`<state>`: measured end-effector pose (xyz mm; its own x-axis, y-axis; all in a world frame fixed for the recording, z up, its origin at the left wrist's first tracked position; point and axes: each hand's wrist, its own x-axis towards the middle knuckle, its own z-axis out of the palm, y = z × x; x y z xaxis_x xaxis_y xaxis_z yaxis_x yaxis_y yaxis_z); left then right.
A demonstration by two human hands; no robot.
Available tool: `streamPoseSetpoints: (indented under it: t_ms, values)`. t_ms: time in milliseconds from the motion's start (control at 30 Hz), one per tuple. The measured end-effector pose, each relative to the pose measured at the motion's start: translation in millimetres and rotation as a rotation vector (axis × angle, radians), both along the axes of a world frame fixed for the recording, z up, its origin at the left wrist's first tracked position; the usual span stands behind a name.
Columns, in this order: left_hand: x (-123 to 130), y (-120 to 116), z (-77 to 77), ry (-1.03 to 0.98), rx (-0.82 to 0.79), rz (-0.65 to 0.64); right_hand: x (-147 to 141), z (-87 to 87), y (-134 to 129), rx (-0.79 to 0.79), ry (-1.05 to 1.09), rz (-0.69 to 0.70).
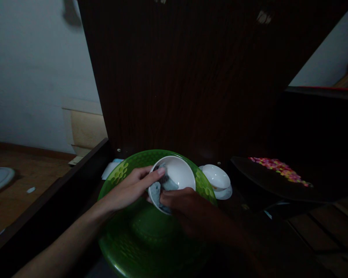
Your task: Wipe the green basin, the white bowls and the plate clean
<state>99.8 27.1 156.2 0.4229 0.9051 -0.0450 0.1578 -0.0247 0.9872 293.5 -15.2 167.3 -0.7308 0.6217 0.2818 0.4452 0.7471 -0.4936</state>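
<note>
Hands [137, 183] [181, 200] clasp white bowl [182, 172] and, apparently, grey cloth [155, 192].

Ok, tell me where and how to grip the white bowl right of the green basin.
Best pinch the white bowl across its right rim, inside to outside, coming from above right. It sits open side up, leaving that rim exposed; the green basin crowds its left, and the white dish beneath likely hinders a grip from below.
</note>
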Motion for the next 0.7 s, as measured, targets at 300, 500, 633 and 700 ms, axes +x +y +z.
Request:
streamPoseSetpoints:
  t_ms: [300,500,633,700]
  values:
    - [-8,10,0.7,0.068,0.010,0.013,12,5.4,-5,-0.076,-0.138,0.129]
    - [-10,16,-2.3,0.118,0.041,-0.020,24,-16.6,-5,-0.045,-0.161,-0.067]
    - [-15,18,-0.1,0.122,0.075,0.025,20,-29.1,0,0.019,-0.194,-0.121]
    - [-17,18,1.2,0.126,0.093,0.068,13,-26.3,0,0.024,-0.226,-0.107]
